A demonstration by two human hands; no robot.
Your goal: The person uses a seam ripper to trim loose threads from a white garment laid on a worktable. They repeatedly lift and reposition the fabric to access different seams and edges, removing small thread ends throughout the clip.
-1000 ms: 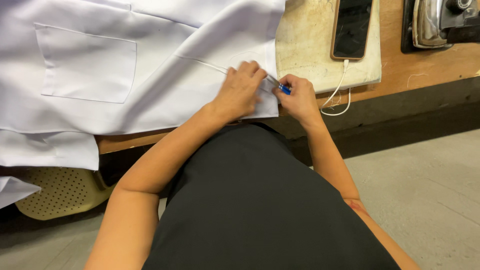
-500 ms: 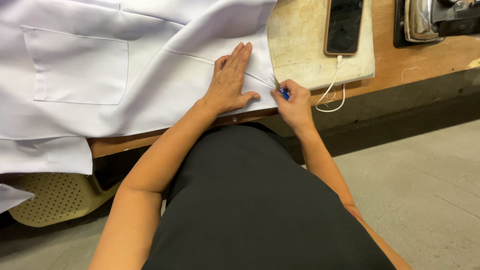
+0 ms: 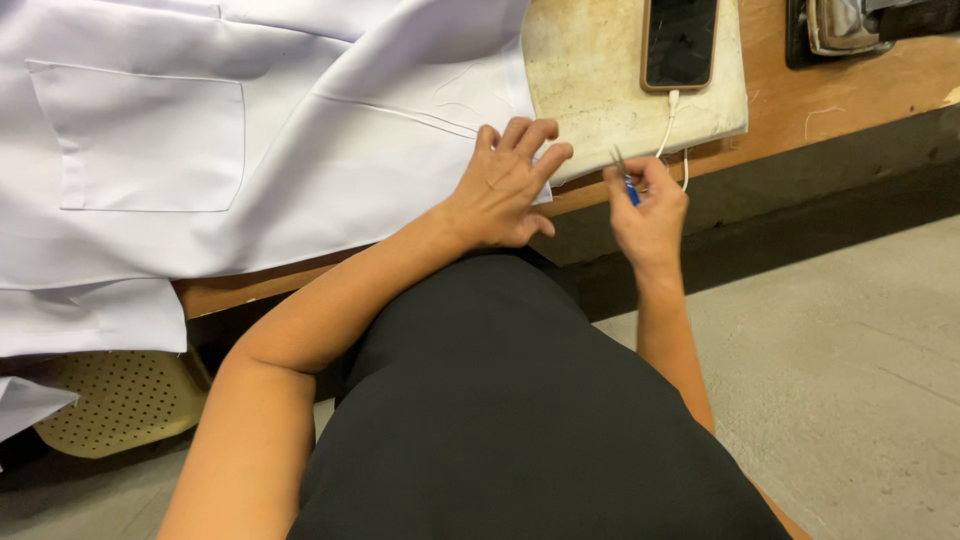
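1. Head view, 9 o'clock: a white coat point(image 3: 300, 130) lies spread on a wooden bench point(image 3: 840, 90), one patch pocket point(image 3: 150, 135) facing up; a lower flap hangs over the bench's front edge.
2. At 8 o'clock, below the bench, a perforated cream stool point(image 3: 120, 400) shows partly under the hanging cloth.
3. Centre, 12 o'clock: the left hand point(image 3: 505, 185) rests on the coat's lower corner, fingers spread and lifted at the tips, palm pressing the cloth. It grips nothing; the hand is open.
4. Just right of it, at 1 o'clock, the right hand point(image 3: 650, 205) is held off the cloth, near the bench edge, fingers pinched closed around a small blue-handled snipper point(image 3: 628, 178), its metal tips pointing up to 11 o'clock. The snipper does not touch the coat.
5. Above both hands, a beige pad point(image 3: 590, 70) lies on the bench; a phone point(image 3: 680, 42) rests on it, with a white cable point(image 3: 672, 135) running down from it past the right hand.
6. At 2 o'clock, far corner: an iron point(image 3: 850, 25), partly cut off by the frame.
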